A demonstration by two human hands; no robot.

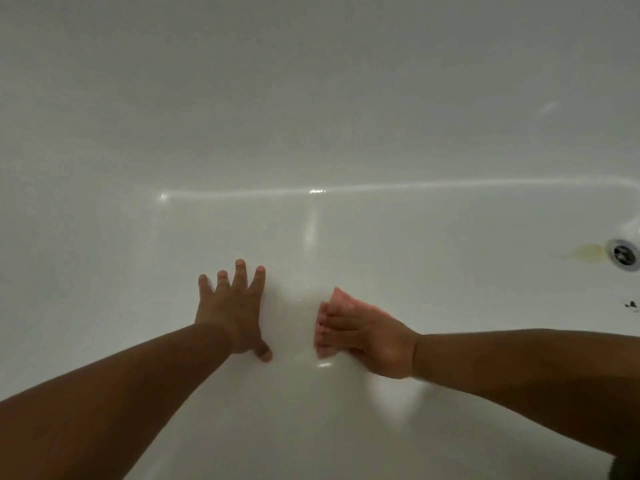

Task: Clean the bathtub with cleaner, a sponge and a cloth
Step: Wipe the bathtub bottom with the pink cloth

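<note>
— Head view. How far along?
— Mid-scrub, by the look of it. Right hand (374,344) pressing a pink sponge (338,296) onto the floor of the bathtub (311,98), fingers laid fairly straight across it, not curled round. Could be the cloth instead; hard to tell under the fingers.
— And the other one?
— Left hand (232,317) spread flat, fingers straight and apart, palm down on the tub floor, holding nothing. Probably just a prop for leaning in.
— Any cleaner about?
— No bottle in view. Fine droplets (298,299) between the two sets of fingertips and just beyond them, so probably wetted or sprayed already.
— Left to do?
— Plenty, at a guess. Yellowish stain (588,252) well to the right of the right fingers, just beside the drain (625,254). Dark specks (632,304) below the drain in the picture, also far right. Seemingly not yet scrubbed over there. No sign of rinsing or wiping dry either.
— Surface?
— White, glossy, smooth; most likely slippery when wet. Bright streak of light (415,187) beyond the fingertips, along the bend between floor and far wall.
— Room?
— Dim. Nothing but tub in frame; no tap, tile or bathroom floor to be seen.
</note>
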